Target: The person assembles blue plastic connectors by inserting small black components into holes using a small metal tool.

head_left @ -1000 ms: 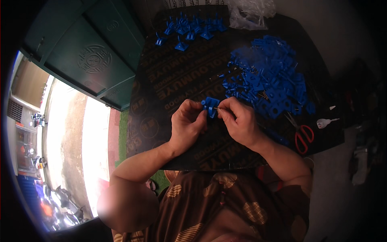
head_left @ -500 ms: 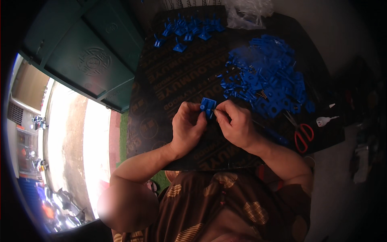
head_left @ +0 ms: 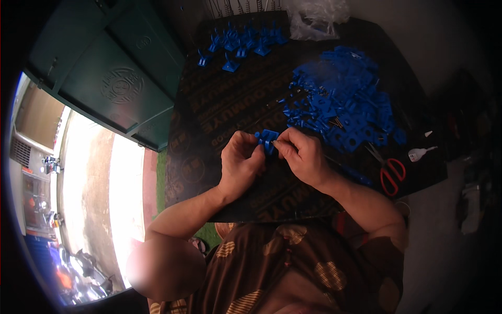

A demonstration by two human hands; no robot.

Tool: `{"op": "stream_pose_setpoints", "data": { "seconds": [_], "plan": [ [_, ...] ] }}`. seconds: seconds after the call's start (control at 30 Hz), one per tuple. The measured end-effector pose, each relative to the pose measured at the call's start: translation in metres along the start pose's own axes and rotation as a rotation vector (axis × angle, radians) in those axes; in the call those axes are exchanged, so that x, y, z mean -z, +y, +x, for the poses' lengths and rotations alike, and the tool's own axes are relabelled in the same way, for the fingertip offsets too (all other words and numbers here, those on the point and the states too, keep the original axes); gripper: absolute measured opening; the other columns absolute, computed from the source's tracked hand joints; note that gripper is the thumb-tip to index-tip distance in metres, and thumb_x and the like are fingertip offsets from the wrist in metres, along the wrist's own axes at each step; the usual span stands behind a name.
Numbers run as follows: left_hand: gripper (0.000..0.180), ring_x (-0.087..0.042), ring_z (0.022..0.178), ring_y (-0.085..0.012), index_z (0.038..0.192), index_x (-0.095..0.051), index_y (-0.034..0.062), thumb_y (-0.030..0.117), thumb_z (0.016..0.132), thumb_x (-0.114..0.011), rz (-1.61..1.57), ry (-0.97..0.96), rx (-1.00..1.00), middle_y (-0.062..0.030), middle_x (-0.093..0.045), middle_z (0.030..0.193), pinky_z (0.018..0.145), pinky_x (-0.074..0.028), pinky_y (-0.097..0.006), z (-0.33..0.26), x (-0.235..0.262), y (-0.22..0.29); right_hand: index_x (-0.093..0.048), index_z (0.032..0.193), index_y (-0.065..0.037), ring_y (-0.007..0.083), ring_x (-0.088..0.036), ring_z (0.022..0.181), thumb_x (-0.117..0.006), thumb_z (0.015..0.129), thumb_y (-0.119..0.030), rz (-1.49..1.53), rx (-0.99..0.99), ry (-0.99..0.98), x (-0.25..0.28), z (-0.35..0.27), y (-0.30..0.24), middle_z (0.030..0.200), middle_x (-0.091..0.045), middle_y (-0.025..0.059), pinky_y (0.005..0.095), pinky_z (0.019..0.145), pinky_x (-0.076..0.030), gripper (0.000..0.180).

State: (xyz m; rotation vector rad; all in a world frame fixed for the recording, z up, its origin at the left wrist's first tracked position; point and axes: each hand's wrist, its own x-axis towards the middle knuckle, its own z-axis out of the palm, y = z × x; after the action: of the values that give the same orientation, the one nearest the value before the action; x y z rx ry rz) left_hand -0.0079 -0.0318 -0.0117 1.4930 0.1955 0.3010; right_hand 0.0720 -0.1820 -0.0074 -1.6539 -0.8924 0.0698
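My left hand (head_left: 239,166) and right hand (head_left: 303,156) meet over the middle of the dark board (head_left: 219,112), both closed around one small blue part (head_left: 267,140). The left pinches it from its side, and the right thumb and forefinger press something thin against its other edge (a pin or spring, I think, but it is too small to tell).

Going by how things lie, I judge the work to be early. A short row of finished pieces (head_left: 241,43) stands at the far edge of the board, upright and set apart from one another. The heap (head_left: 342,104) of loose blue parts to my right is far bigger, with thin metal bits mixed in, so most of it is left.

Red-handled scissors (head_left: 388,170) lie near my right wrist, at the board's right edge, with a small white tool (head_left: 419,153) just beyond them. A crumpled clear bag (head_left: 316,15) sits at the far end, beside the row. Nothing lies between my hands and the heap. The light is dim, which makes the small bits hard to see.
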Motion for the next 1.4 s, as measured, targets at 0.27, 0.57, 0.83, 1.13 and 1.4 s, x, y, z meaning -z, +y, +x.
{"op": "stream_pose_setpoints", "data": {
  "seconds": [0.27,0.57,0.83,1.13,1.4],
  "plan": [
    [0.012,-0.054,0.049,-0.0104,0.095,-0.047,-0.0005,0.003,0.087,-0.056,-0.059,-0.019,0.092,-0.0053,-0.057,0.066,0.043,-0.043,-0.021,0.003,0.0,0.002,-0.055,0.082,-0.001,0.0206,-0.06,0.059,-0.066,0.081,-0.002,-0.162,0.176,0.088,-0.001,0.001,0.002,0.069,-0.06,0.0099,0.0293,0.052,-0.046,0.011],
    [0.01,-0.055,0.048,-0.0124,0.093,-0.05,0.0004,0.006,0.088,-0.055,-0.083,-0.047,0.092,-0.0057,-0.057,0.066,0.044,-0.045,-0.023,0.001,0.002,0.004,-0.056,0.085,-0.002,0.0283,-0.063,0.065,-0.067,0.078,0.001,-0.351,0.439,0.107,-0.001,-0.001,0.004,0.074,-0.062,0.0114,0.0346,0.054,-0.049,0.014],
    [0.01,-0.054,0.047,-0.0123,0.093,-0.05,0.0004,0.009,0.089,-0.055,-0.04,-0.059,0.093,-0.0059,-0.057,0.065,0.044,-0.044,-0.023,0.003,0.002,0.005,-0.056,0.085,-0.001,0.0285,-0.063,0.065,-0.065,0.079,0.001,-0.332,0.432,0.081,0.002,0.001,0.0,0.075,-0.062,0.0118,0.0342,0.054,-0.049,0.011],
    [0.01,-0.056,0.05,-0.0113,0.094,-0.049,-0.0006,0.005,0.088,-0.054,-0.087,-0.099,0.153,-0.0056,-0.058,0.066,0.043,-0.045,-0.022,0.001,0.005,0.007,-0.058,0.085,0.0,0.0267,-0.064,0.066,-0.064,0.08,0.001,-0.235,0.287,0.04,0.004,-0.001,-0.001,0.076,-0.063,0.0131,0.0322,0.055,-0.049,0.008],
    [0.01,-0.053,0.046,-0.0112,0.094,-0.05,-0.0011,0.005,0.088,-0.055,-0.076,-0.079,0.179,-0.0062,-0.057,0.064,0.041,-0.042,-0.022,0.001,0.007,0.012,-0.059,0.089,0.001,0.0222,-0.064,0.066,-0.064,0.081,0.003,-0.177,0.277,0.055,0.002,0.001,-0.001,0.075,-0.063,0.0115,0.0296,0.055,-0.049,0.01]
  ]
}}
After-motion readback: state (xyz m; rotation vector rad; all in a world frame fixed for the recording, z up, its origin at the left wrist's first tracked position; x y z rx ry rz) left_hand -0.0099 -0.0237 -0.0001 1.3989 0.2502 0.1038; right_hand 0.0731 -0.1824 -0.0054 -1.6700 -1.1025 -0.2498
